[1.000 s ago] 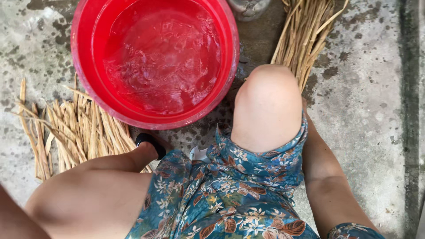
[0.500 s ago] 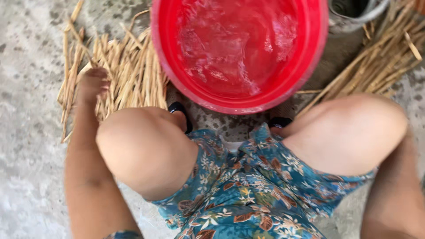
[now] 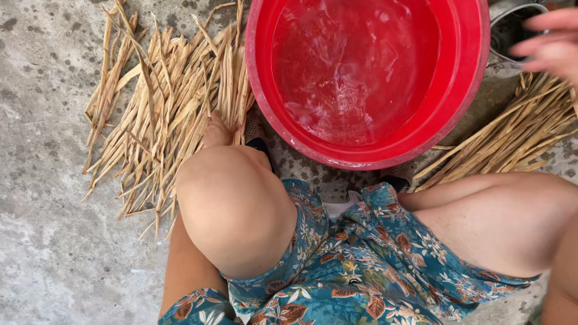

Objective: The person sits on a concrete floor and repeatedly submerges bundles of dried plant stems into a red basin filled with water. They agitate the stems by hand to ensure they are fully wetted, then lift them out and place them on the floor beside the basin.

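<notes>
The person squatted on the concrete floor, knees in flowered shorts nearest the camera. Half a second before, the left hand lay on top of the left pile of strips; now it had moved to the pile's near edge beside the knee, mostly hidden, so I cannot tell its grip. The red basin of water stood beyond the knees. The right hand, unseen before, had come up at the far right, blurred, fingers loosely spread and holding nothing, above the right pile and a metal pot
</notes>
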